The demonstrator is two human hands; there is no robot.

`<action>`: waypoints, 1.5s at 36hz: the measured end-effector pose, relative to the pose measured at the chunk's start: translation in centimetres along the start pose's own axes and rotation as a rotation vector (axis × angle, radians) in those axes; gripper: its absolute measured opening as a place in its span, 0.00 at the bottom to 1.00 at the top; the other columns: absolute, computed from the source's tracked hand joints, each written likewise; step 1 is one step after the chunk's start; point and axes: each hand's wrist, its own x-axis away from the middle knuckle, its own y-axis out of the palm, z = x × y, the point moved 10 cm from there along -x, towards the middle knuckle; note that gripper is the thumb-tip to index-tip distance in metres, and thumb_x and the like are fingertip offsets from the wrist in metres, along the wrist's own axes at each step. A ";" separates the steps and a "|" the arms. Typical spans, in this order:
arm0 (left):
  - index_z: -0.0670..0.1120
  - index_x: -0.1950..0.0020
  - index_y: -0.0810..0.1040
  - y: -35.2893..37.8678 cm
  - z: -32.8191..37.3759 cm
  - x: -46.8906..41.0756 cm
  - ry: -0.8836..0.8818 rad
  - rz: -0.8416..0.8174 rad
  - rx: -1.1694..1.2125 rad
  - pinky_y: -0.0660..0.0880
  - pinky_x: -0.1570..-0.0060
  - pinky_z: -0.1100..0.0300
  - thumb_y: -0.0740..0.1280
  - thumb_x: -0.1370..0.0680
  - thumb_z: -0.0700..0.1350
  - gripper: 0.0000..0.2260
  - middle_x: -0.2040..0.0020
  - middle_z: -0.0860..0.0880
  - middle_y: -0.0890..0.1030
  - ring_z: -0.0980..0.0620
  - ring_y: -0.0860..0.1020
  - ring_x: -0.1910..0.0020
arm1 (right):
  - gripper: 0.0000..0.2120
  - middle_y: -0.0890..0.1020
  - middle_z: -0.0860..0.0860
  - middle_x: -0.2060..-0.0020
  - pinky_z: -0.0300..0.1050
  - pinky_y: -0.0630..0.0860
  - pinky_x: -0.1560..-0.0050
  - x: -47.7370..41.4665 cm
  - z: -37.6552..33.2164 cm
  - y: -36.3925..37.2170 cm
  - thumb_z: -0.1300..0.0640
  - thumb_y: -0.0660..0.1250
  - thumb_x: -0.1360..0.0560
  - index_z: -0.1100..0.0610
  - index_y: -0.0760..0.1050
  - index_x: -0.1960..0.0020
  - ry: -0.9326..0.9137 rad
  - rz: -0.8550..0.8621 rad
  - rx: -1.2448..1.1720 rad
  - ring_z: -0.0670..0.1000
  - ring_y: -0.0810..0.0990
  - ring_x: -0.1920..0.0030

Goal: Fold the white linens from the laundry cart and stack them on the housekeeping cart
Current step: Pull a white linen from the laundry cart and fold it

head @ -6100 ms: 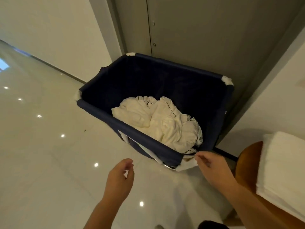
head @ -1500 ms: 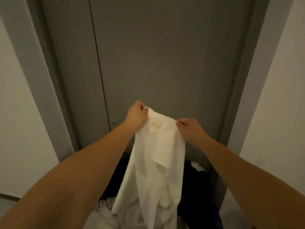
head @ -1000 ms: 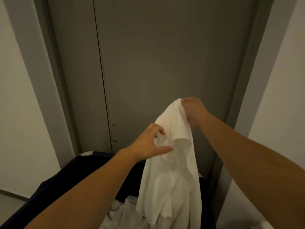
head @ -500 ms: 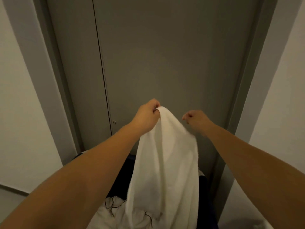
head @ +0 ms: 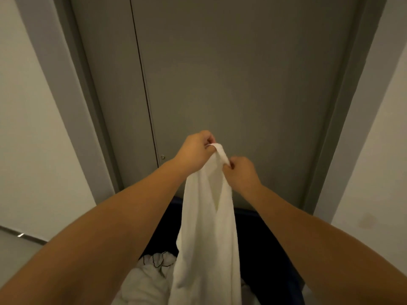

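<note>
A white linen [head: 207,243] hangs in long folds from both my hands, raised in front of a grey door. My left hand [head: 195,150] pinches its top edge, and my right hand [head: 240,172] grips the same edge just to the right and a little lower. The cloth drops down into the dark blue laundry cart [head: 271,245] below my arms. More crumpled white linens [head: 145,280] with thin black trim lie in the cart at the lower left. The housekeeping cart is out of view.
A grey door [head: 231,84] with a vertical seam fills the view ahead, close behind the cart. White walls [head: 33,150] flank it on both sides. A strip of floor shows at the lower left.
My hands have come close together on the linen's top edge; half a second ago they were further apart. The cloth now hangs as a narrower bundle.
</note>
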 end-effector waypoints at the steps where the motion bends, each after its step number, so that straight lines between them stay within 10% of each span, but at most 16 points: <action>1: 0.45 0.49 0.75 -0.2 -0.4 0.2 0.002 -0.003 -0.008 0.69 0.67 0.62 0.64 0.21 0.43 0.03 0.55 0.47 0.79 0.50 0.76 0.60 | 0.13 0.69 0.53 0.72 0.38 0.63 0.73 -0.2 -0.4 -0.2 0.62 0.60 0.24 0.62 0.68 0.66 -0.017 0.023 0.001 0.50 0.66 0.72; 7: 0.41 0.45 0.76 -0.5 -5.4 2.5 -0.053 -0.092 -0.143 0.72 0.57 0.56 0.65 0.21 0.44 0.08 0.53 0.46 0.78 0.46 0.76 0.54 | 0.11 0.77 0.56 0.57 0.41 0.67 0.60 -1.5 -4.3 -2.9 0.61 0.55 0.20 0.63 0.75 0.47 -0.167 0.135 0.022 0.52 0.74 0.59; 13: 0.42 0.41 0.75 -0.2 -12.0 5.4 -0.274 -0.096 -0.202 0.76 0.49 0.51 0.60 0.18 0.45 0.10 0.47 0.43 0.79 0.43 0.78 0.51 | 0.10 0.80 0.62 0.53 0.48 0.70 0.53 -3.7 -8.2 -6.6 0.62 0.58 0.22 0.65 0.76 0.49 -0.285 0.268 0.148 0.61 0.78 0.51; 24: 0.43 0.51 0.78 -2.6 -15.5 7.5 -0.428 0.058 0.013 0.68 0.66 0.60 0.67 0.22 0.49 0.09 0.62 0.52 0.75 0.49 0.75 0.59 | 0.13 0.80 0.62 0.54 0.49 0.71 0.52 -5.2 -5.5 -8.0 0.55 0.60 0.20 0.65 0.77 0.51 -0.243 0.186 0.288 0.61 0.77 0.52; 29: 0.51 0.33 0.71 -1.9 -9.5 4.9 -0.279 -0.024 0.152 0.72 0.56 0.64 0.74 0.29 0.56 0.27 0.40 0.53 0.75 0.54 0.76 0.47 | 0.14 0.77 0.54 0.63 0.44 0.68 0.58 -4.3 -5.2 -4.6 0.54 0.60 0.19 0.59 0.74 0.60 -0.236 0.061 0.235 0.55 0.75 0.58; 34: 0.53 0.21 0.49 -0.7 -5.6 3.1 -0.189 -0.098 0.146 0.67 0.46 0.62 0.73 0.28 0.55 0.44 0.24 0.50 0.63 0.49 0.68 0.30 | 0.12 0.79 0.52 0.57 0.43 0.71 0.55 -2.2 -7.5 -0.8 0.53 0.59 0.19 0.59 0.78 0.48 -0.335 -0.084 0.121 0.50 0.77 0.57; 38: 0.53 0.28 0.68 0.5 -5.3 2.3 -0.159 -0.226 0.157 0.69 0.48 0.62 0.70 0.24 0.52 0.26 0.35 0.52 0.75 0.52 0.75 0.38 | 0.11 0.81 0.54 0.59 0.47 0.72 0.56 -1.2 -8.6 0.0 0.54 0.60 0.19 0.59 0.78 0.51 -0.406 -0.142 0.070 0.52 0.78 0.58; 40: 0.49 0.50 0.79 0.3 -5.3 1.9 -0.144 -0.205 0.121 0.70 0.61 0.62 0.68 0.22 0.50 0.07 0.57 0.51 0.78 0.55 0.77 0.59 | 0.11 0.80 0.54 0.60 0.46 0.71 0.58 -1.3 -8.4 -0.2 0.54 0.60 0.20 0.60 0.77 0.52 -0.403 -0.140 0.061 0.53 0.77 0.59; 48: 0.43 0.55 0.79 -5.3 -3.6 -0.4 -0.091 0.115 -0.051 0.68 0.66 0.59 0.62 0.20 0.47 0.10 0.63 0.47 0.77 0.50 0.74 0.65 | 0.08 0.79 0.57 0.58 0.44 0.70 0.60 -2.7 -1.3 1.3 0.63 0.58 0.22 0.60 0.76 0.54 -0.159 -0.216 0.338 0.55 0.76 0.58; 54: 0.43 0.60 0.77 -10.3 -3.3 -1.6 -0.150 0.293 0.013 0.67 0.69 0.59 0.61 0.21 0.44 0.11 0.68 0.50 0.73 0.52 0.70 0.70 | 0.07 0.81 0.53 0.65 0.48 0.79 0.53 0.4 3.5 5.8 0.62 0.65 0.24 0.57 0.78 0.60 0.045 -0.344 -0.013 0.50 0.80 0.63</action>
